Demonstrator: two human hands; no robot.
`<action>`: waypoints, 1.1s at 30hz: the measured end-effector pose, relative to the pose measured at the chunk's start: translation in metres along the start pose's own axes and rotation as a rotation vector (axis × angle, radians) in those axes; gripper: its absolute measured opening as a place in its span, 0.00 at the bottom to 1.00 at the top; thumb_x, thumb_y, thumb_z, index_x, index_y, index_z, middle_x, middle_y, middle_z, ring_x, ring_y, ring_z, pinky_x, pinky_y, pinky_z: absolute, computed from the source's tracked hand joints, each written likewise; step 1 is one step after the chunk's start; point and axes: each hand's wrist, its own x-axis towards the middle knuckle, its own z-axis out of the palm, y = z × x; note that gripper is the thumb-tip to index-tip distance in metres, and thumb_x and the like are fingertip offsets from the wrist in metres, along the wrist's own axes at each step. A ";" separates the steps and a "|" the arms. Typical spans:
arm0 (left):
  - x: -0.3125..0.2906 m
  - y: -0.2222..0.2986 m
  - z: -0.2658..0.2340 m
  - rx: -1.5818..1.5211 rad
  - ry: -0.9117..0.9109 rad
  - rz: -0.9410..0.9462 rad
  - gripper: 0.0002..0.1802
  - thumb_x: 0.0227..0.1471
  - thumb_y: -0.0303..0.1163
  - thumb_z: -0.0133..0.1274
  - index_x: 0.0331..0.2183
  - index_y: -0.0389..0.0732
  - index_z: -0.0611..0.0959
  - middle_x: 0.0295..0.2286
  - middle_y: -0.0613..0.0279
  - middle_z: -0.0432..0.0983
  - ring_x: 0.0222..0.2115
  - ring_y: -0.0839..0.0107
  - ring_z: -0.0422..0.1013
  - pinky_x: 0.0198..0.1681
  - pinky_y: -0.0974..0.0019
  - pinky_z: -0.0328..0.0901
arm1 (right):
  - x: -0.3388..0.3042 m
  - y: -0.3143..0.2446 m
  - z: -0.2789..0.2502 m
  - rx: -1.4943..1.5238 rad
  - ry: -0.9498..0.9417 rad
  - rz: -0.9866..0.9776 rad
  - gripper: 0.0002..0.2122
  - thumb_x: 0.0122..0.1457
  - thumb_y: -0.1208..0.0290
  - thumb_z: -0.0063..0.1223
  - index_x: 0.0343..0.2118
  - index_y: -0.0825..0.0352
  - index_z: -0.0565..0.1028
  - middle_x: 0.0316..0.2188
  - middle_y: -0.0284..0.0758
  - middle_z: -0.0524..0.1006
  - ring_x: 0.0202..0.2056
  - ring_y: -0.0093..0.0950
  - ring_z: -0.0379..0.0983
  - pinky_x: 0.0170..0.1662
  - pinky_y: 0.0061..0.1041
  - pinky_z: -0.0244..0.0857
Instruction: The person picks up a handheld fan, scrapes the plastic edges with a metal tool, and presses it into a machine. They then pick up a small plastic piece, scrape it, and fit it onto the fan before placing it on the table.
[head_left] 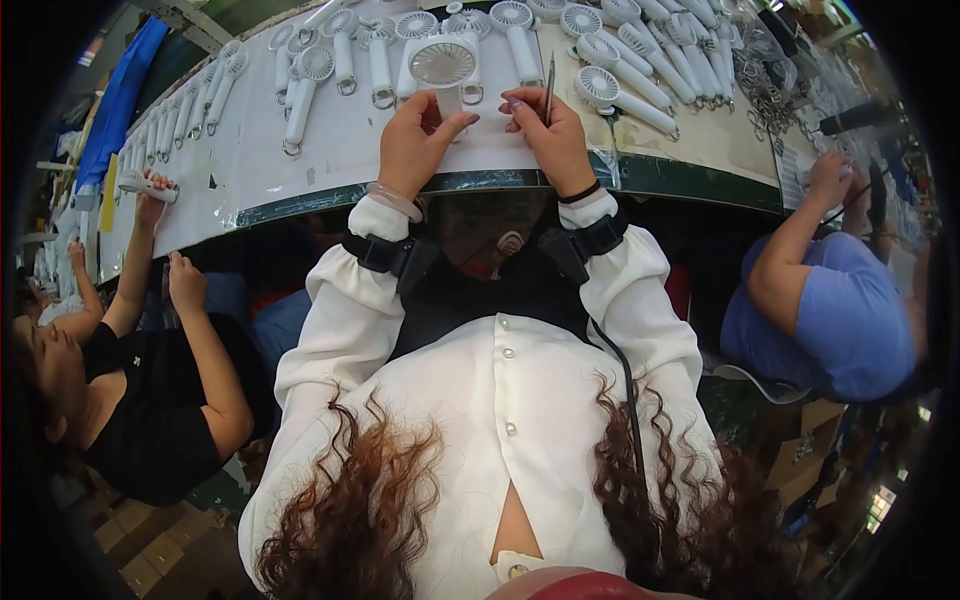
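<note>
My left hand (412, 145) is closed around the handle of a white handheld fan (443, 62). The fan's round, slotted head points up beyond my fingers, and the lower handle is partly hidden by them. A slim, pointed, silver tool (550, 85) stands upright in my right hand (550, 140), tip away from me. It may be tweezers or a pen; I cannot tell which. The thumb and forefinger of that hand come together beside the fan, apart from it. Whether they also pinch something small does not show.
White handheld fans (380, 60) with metal rings lie along the far table (330, 165), with a pile of them (650, 60) at right. Loose metal clips (770, 105) are heaped beyond. A co-worker at left holds another fan (150, 187); a person in blue (830, 310) works at right.
</note>
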 end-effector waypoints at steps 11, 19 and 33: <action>-0.003 -0.006 -0.002 0.082 -0.041 0.001 0.21 0.44 0.43 0.67 0.33 0.35 0.81 0.22 0.66 0.74 0.23 0.77 0.67 0.27 0.73 0.62 | -0.003 -0.002 0.000 -0.005 -0.019 0.001 0.08 0.62 0.74 0.49 0.42 0.71 0.75 0.31 0.32 0.78 0.30 0.17 0.71 0.35 0.16 0.67; -0.005 -0.010 -0.007 0.024 -0.088 0.028 0.18 0.48 0.37 0.64 0.38 0.36 0.81 0.27 0.65 0.77 0.27 0.78 0.70 0.29 0.74 0.63 | -0.003 -0.001 0.000 -0.028 -0.035 -0.005 0.08 0.62 0.74 0.49 0.42 0.71 0.75 0.31 0.32 0.78 0.29 0.17 0.71 0.35 0.15 0.66; 0.000 0.013 0.009 -0.008 -0.203 0.068 0.16 0.55 0.37 0.57 0.40 0.35 0.77 0.30 0.58 0.78 0.31 0.70 0.74 0.35 0.68 0.67 | -0.003 0.003 -0.001 0.113 0.082 0.006 0.09 0.62 0.72 0.50 0.43 0.69 0.74 0.31 0.31 0.77 0.27 0.14 0.68 0.29 0.11 0.60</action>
